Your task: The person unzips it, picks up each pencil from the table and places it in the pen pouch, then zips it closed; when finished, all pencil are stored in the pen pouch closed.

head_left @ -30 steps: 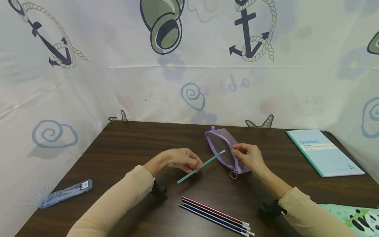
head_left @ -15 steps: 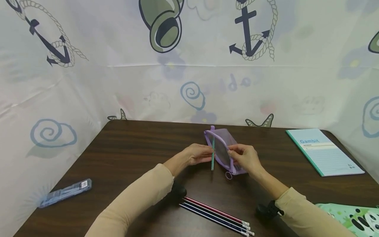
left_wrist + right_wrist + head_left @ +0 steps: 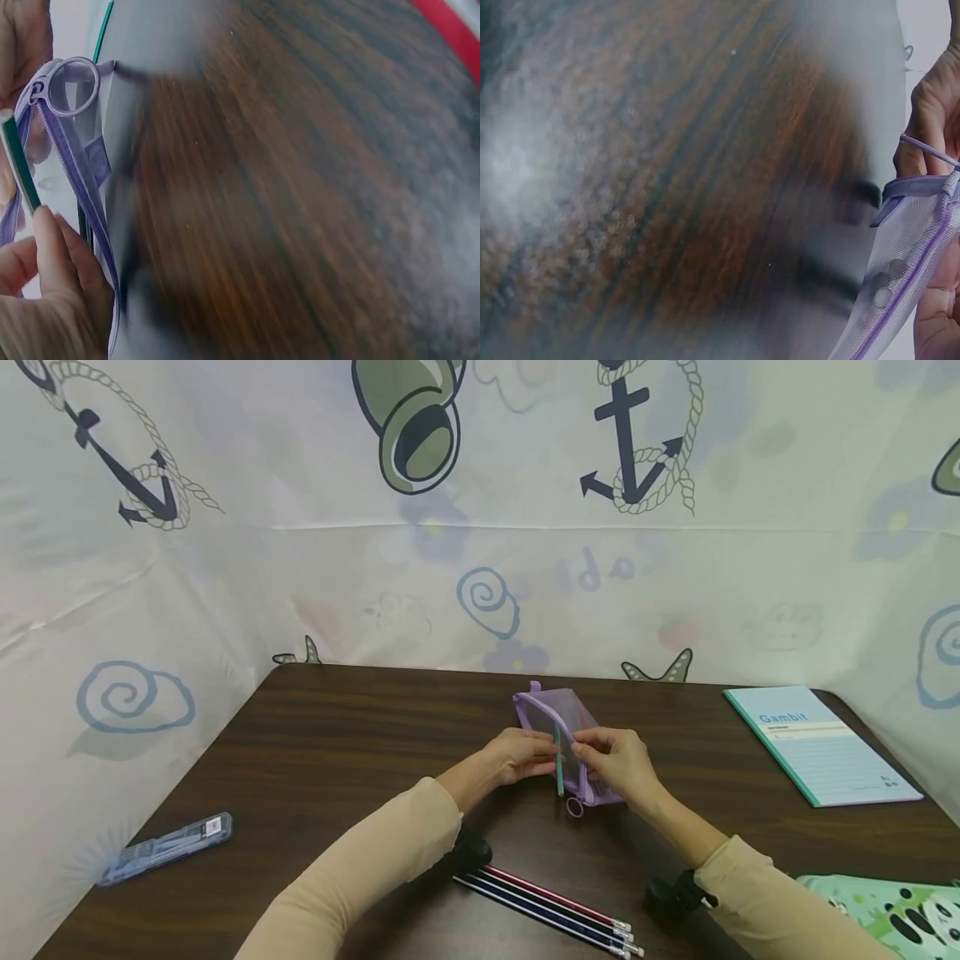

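pouch [image 3: 558, 727]: table [image 3: 337, 752] centre, 12 o'clock
pencils [image 3: 551, 906]: 6 o'clock of pouch
notebook [image 3: 821, 747]: 3 o'clock
case [image 3: 167, 848]: 8 o'clock

A dark wooden table [image 3: 322, 752] is standing against a pale curtain [image 3: 247, 552] that is showing printed anchors, shells and blue spirals. Three striped pencils [image 3: 551, 914] are lying side by side and touching near the front edge, their metal-capped ends pointing right. A blue transparent case [image 3: 167, 849] is sitting near the left edge, well apart from the pencils. A teal notebook [image 3: 821, 745] reading "Gambit" is lying flat at the far right. A green sheet with black patches [image 3: 885, 914] is showing at the lower right corner, partly cut off.
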Tool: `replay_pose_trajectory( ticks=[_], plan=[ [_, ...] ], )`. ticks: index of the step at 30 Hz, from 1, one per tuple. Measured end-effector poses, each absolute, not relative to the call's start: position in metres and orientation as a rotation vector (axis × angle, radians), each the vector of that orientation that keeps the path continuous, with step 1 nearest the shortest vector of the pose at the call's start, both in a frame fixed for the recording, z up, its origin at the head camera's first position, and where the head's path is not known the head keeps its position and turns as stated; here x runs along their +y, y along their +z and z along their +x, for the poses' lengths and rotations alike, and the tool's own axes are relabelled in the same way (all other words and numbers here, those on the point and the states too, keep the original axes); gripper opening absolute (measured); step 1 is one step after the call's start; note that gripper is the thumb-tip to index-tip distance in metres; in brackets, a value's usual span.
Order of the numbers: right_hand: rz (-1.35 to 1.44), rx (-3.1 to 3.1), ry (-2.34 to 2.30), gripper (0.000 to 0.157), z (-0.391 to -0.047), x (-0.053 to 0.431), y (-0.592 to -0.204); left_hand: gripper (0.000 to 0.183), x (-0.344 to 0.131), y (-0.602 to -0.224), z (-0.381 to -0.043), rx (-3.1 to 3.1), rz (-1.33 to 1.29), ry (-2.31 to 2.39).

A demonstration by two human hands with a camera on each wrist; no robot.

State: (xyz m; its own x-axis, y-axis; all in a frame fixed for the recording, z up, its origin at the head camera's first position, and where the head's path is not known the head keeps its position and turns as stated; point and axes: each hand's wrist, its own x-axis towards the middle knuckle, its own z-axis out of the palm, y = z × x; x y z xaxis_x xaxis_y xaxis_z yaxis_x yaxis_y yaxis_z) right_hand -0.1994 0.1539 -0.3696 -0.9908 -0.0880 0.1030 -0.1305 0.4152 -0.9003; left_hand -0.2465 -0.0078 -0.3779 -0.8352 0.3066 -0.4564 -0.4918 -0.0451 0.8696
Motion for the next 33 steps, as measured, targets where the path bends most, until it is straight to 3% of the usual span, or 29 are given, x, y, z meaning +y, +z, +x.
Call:
replay_pose_trajectory(
  ticks=[18, 26, 33],
  plan=[
    [0.189, -2.619, 1.699, 0.022, -0.196, 0.154, -0.376, 0.051, 0.011, -0.391, -0.242, 1.782, -0.252, 2.017],
    [0.186, -2.610, 1.672, 0.021, -0.199, 0.155, -0.373, 0.047, 0.010, -0.388, -0.240, 1.782, -0.191, 2.024],
    [0.185, -2.591, 1.657, 0.023, -0.203, 0.159, -0.369, 0.033, -0.014, -0.380, -0.230, 1.750, 0.014, 1.883]
  ],
)
